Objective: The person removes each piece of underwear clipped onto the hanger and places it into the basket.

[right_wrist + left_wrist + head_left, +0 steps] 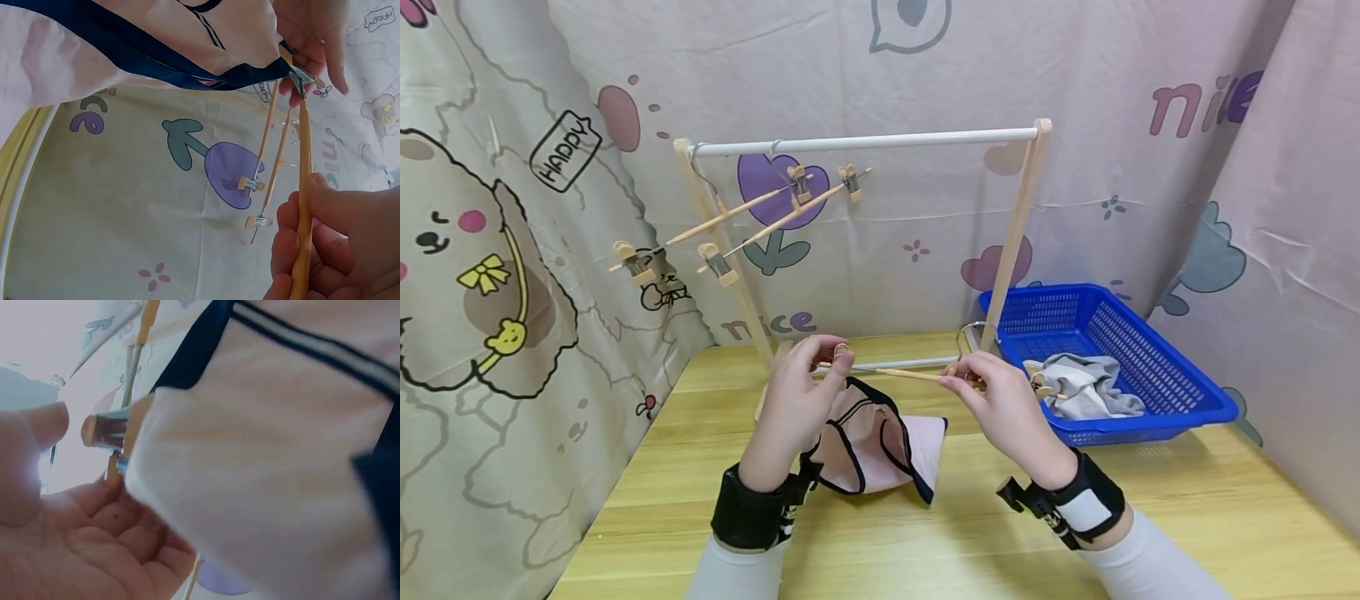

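My right hand (1000, 408) grips the wooden bar of a clip hanger (910, 375), fingers curled round it in the right wrist view. At the bar's other end, a clip (106, 431) is clamped on the edge of a small pale pink garment (925, 442) with navy trim. My left hand (797, 404) is at this clip; in the left wrist view its thumb stands apart from the clip and its fingers lie beside and below it. The garment hangs from the clip over the table. The hanger's far clip is hidden by my right hand in the head view.
A wooden rack with a white rail (917, 140) stands behind my hands. Two clip hangers (752, 202) hang at its left end. To the right, a blue basket (1180, 358) holds a grey garment (1093, 387) and part of a wooden clip. Printed curtains enclose the wooden table (655, 492).
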The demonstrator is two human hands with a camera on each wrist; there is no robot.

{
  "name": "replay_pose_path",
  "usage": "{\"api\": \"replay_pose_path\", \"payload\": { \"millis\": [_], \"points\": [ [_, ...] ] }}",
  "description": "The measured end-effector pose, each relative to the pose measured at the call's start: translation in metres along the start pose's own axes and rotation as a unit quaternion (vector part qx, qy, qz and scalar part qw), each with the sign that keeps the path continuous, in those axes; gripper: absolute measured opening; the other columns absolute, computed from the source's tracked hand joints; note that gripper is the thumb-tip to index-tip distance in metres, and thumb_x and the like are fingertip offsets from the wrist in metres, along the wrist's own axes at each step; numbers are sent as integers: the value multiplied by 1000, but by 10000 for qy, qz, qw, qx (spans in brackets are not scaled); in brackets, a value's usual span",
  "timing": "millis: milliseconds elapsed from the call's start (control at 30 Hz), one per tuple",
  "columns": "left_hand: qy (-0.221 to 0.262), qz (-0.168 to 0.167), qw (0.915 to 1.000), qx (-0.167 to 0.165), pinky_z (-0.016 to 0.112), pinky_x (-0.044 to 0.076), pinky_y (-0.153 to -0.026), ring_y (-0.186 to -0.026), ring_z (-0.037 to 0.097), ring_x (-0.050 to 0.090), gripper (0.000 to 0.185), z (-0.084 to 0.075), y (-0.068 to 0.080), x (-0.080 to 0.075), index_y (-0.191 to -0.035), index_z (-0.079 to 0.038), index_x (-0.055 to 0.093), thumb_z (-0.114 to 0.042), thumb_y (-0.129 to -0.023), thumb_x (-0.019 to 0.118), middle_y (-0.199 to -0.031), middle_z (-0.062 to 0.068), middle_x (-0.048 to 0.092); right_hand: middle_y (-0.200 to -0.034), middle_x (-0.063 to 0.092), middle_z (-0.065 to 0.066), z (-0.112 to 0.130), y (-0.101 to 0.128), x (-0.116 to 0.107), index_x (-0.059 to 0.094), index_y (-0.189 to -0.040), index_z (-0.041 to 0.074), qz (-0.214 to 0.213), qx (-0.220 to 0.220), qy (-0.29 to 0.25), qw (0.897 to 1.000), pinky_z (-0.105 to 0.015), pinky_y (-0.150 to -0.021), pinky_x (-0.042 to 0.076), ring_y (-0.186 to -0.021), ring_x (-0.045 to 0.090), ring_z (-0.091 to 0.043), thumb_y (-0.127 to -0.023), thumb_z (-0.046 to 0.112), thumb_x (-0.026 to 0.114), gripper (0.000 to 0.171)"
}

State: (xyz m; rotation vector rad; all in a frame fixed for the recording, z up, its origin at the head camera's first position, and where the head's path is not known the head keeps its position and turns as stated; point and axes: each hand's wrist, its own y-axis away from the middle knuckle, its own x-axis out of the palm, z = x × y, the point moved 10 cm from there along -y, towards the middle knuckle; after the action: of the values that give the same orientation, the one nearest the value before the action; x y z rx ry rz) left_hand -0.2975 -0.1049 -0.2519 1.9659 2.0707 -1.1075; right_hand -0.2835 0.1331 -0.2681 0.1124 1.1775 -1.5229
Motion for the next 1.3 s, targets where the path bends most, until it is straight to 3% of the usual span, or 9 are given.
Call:
{"api": "replay_pose_path", "payload": {
  "millis": [200, 467, 767, 1300],
  "points": [
    [630, 23, 9980, -55, 41, 51, -91, -103, 24, 63, 26, 1, -2, 5, -119, -7, 69, -27, -102, 67, -112, 10, 70, -91, 70, 3, -1, -1, -2, 71, -89, 15, -19, 36, -31, 10000, -27, -67, 45, -75, 55, -11, -94, 16, 76, 7],
    [1451, 7, 9891, -238, 24, 50, -81, -94, 17, 63, 19, 7, -4, 8, -115, -4, 70, -16, -100, 69, -106, 13, 70, -94, 71, 2, -3, -2, -1, 70, -88, 15, 62, 104, -81, 9999, -27, -69, 46, -78, 57, -12, -95, 17, 75, 9],
    [1235, -90, 9919, -293, 35, 50, -88, -96, 20, 64, 17, 7, -2, 8, -113, -5, 71, -15, -99, 70, -104, 11, 72, -95, 71, 1, -6, -3, 0, 71, -89, 14, 188, 223, -52, 9996, -28, -68, 45, -77, 57, -13, -96, 19, 74, 9],
    [1066, -546, 9927, -169, 26, 51, -78, -95, 21, 64, 14, 3, 0, 3, -106, -4, 74, -13, -96, 75, -100, 11, 73, -95, 71, 0, -9, -3, 0, 70, -89, 15, 215, 248, -62, 9994, -27, -67, 44, -76, 55, -14, -97, 20, 74, 10]
  ]
}}
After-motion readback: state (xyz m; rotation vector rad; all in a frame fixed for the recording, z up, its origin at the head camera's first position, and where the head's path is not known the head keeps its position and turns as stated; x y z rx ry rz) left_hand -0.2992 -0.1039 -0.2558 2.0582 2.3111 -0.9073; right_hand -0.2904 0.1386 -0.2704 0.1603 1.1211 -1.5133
